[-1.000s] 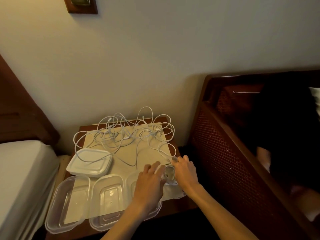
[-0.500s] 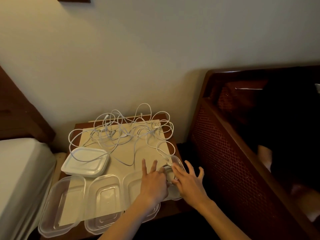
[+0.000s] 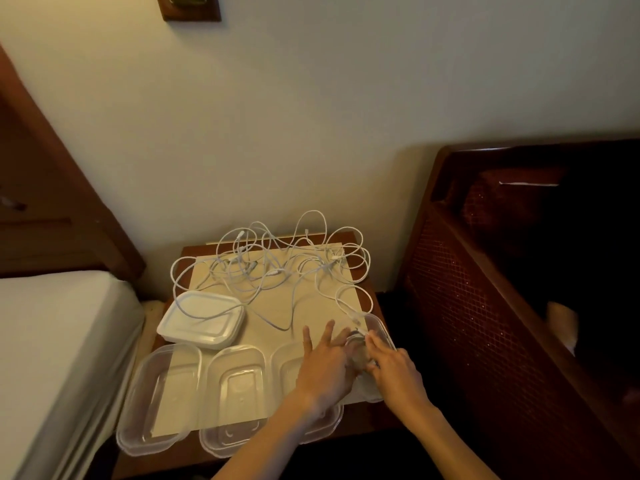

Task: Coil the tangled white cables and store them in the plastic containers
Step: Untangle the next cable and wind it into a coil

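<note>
At the left edge of the frame lies a white mattress (image 3: 52,341), and beside it stands a small wooden table (image 3: 369,292) topped with a pale mat (image 3: 311,306). On the mat's left side sits a stack of white lids (image 3: 202,320), with a loop of cable draped over it. Along the lower edge of the table runs a row of clear plastic containers (image 3: 162,393), shallow, round-cornered and see-through. Across the upper half of the mat sprawl the tangled white cables (image 3: 273,268), thin cords in loose overlapping loops with small plugs showing here and there; one strand trails down toward the lower right of the mat. There, the left hand (image 3: 323,368) rests with fingers spread and straight, pressing down on a small coil of cable (image 3: 356,344) in the rightmost container (image 3: 384,337). The right hand (image 3: 394,372) meets it from the right, fingertips on the same coil; whether it pinches the cord cannot be told. A dark wooden bed frame (image 3: 485,306) fills the right of the frame.
</note>
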